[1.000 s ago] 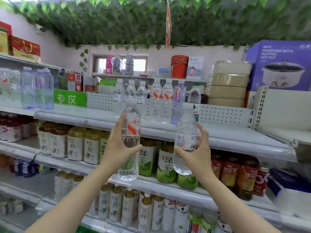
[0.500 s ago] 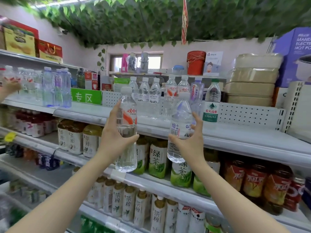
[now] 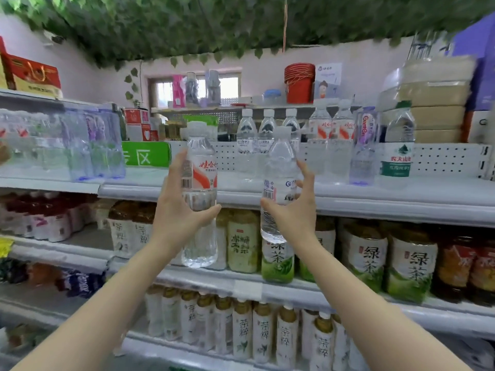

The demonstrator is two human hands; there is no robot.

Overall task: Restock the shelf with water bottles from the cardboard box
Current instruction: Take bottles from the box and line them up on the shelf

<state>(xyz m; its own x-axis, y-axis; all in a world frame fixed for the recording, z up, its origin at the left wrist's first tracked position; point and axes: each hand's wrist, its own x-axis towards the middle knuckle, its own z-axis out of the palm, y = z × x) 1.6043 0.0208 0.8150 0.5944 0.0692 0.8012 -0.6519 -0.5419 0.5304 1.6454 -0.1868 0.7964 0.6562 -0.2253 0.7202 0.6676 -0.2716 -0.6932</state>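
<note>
Bottles fill both hands, and both have climbed over the last second. Their caps, which sat near the front lip of the top shelf [image 3: 401,194], now stand clear above it at centre frame. Their bases still hang below the lip, in front of the green-tea bottles [image 3: 409,263] on the tier beneath.

The left hand [image 3: 176,210] wraps thumb and fingers round the lower body of the red-labelled bottle [image 3: 199,183] and carries it upright. The right hand [image 3: 294,210] clasps the white-labelled bottle [image 3: 280,167], thumb on the near side and spread fingers round the far side. That bottle leans slightly toward the left of the frame. The two bottles are near each other but apart.

Behind them, the standing row of water bottles [image 3: 332,145] lines the back of the same shelf, with bare shelf in front of it. The view has also drawn closer to the shelving.

Judging from this, the lift is most of the way done but neither bottle is placed. Each base has yet to clear the lip before it can be set down ahead of the row. The cardboard box is out of view.
</note>
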